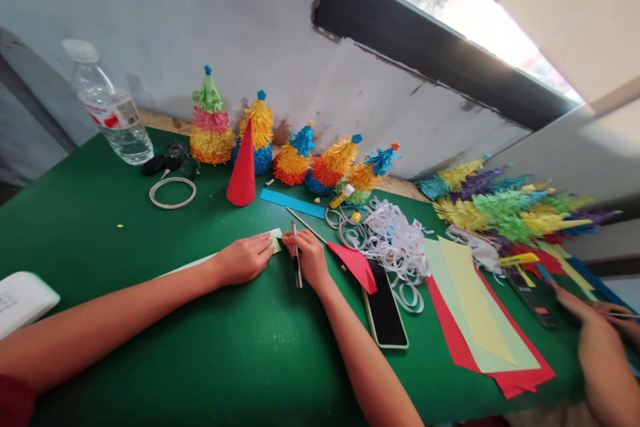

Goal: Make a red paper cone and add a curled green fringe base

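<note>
My left hand (247,259) lies flat with its fingers stretched over a pale green paper strip (275,240), pressing it to the green table. The strip's other part runs back under my left forearm. Just to the right, my right hand (307,255) is closed around a slim silver and black cutter knife (299,270), at the strip's right end. Beyond my hands stand a red paper cone (242,177) and a flat blue paper strip (293,203). A thin stick (306,225) and a red paper piece (354,263) lie by my right hand.
Several fringed paper trees (211,127) line the wall. A water bottle (113,113), keys (173,159) and a tape ring (173,203) are at left. White paper curls (395,233), a phone (386,310) and coloured sheets (455,293) lie right. Another person's hand (575,303) is at far right.
</note>
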